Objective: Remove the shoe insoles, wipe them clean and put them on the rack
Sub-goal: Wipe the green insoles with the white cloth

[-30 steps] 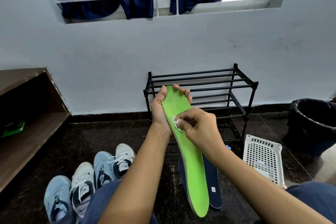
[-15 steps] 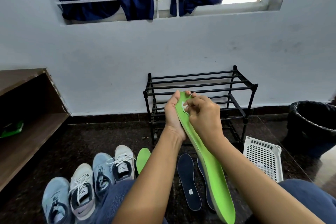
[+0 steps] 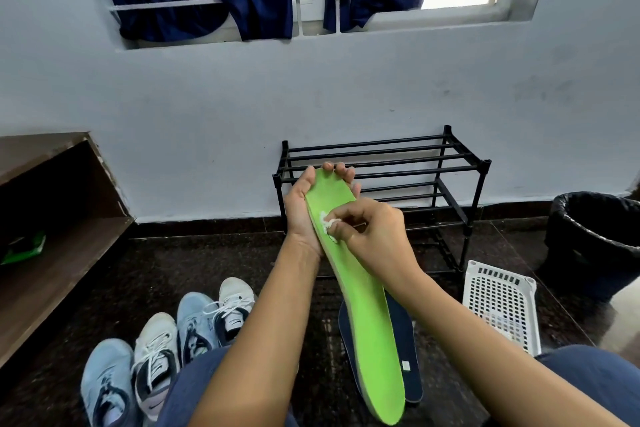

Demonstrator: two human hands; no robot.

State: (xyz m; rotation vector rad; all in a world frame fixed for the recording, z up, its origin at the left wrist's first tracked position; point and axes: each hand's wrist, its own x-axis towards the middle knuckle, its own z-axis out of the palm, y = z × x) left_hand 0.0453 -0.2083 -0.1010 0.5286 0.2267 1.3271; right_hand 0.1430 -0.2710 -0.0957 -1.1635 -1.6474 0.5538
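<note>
Left hand [image 3: 300, 215], centre of the frame: cups the toe end of the green insole [image 3: 370, 340] from behind, fingertips hooked over its rounded top edge, thumb along the left rim. Right hand [image 3: 375, 234], just right of it: pinches a small crumpled white wad [image 3: 327, 224] between curled fingers and thumb and presses it onto the insole's smooth, matte face.

Runs long and flat from the middle of the frame down to the lower right, tilted, heel end lowest, a pale foam edge showing along its side. Hangs above two navy insoles [image 3: 412, 367] lying flat on the dark speckled stone floor [image 3: 173, 270], one with a small pale sticker.

Behind the hands, against the pale wall: black rack [image 3: 398, 152] of thin round metal bars, two tiers visible, bare. Lower left: four mesh sneakers [image 3: 156, 357] in a row, light blue and white, laced. Right: white perforated plastic basket [image 3: 498, 305], then a round bin [image 3: 595, 236] lined with glossy black plastic. Left edge: brown wooden shelf [image 3: 52, 253].
</note>
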